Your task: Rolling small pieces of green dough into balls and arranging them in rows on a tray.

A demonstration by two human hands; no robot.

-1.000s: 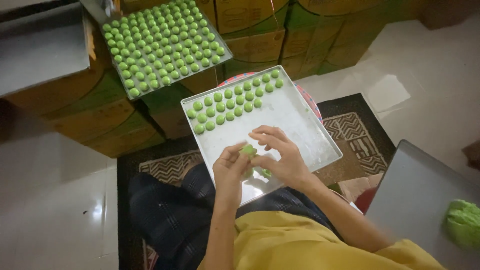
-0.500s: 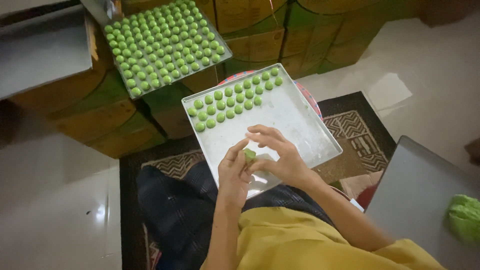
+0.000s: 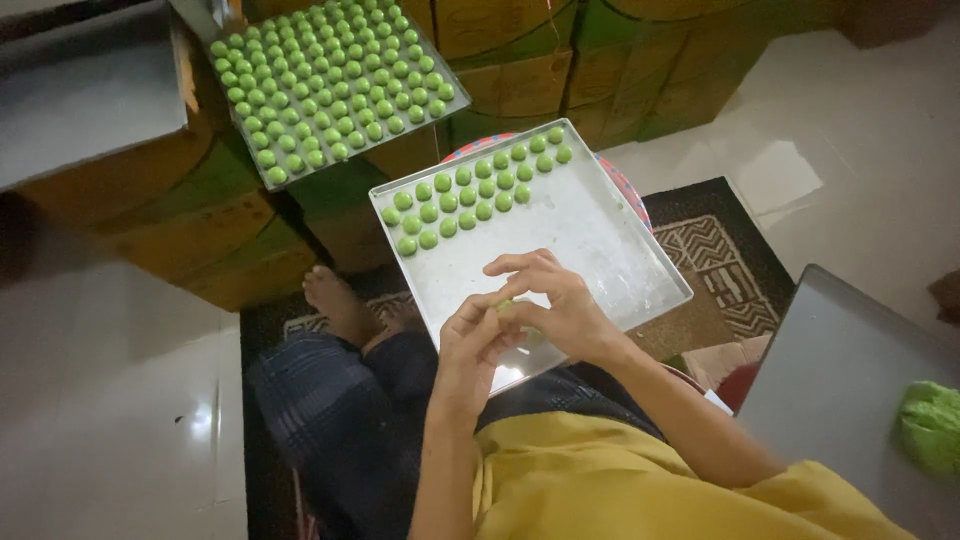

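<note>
My left hand (image 3: 475,340) and my right hand (image 3: 552,303) meet over the near part of a metal baking tray (image 3: 610,250). Between their fingers is a small green dough piece (image 3: 505,305), mostly hidden by the fingers. Both hands press around it. Several green dough balls (image 3: 470,190) lie in rows at the far end of the tray. The tray rests in front of my lap, over a round red and blue object.
A second tray (image 3: 330,85) filled with several green balls sits on stacked cartons at the upper left. A grey tray (image 3: 840,380) at the right holds a lump of green dough (image 3: 932,425). A patterned rug (image 3: 720,250) and my bare foot (image 3: 340,300) lie below.
The green piece, plainly visible between the fingertips earlier, is now almost covered by the fingers. The hands have stayed over the near end of the tray.
</note>
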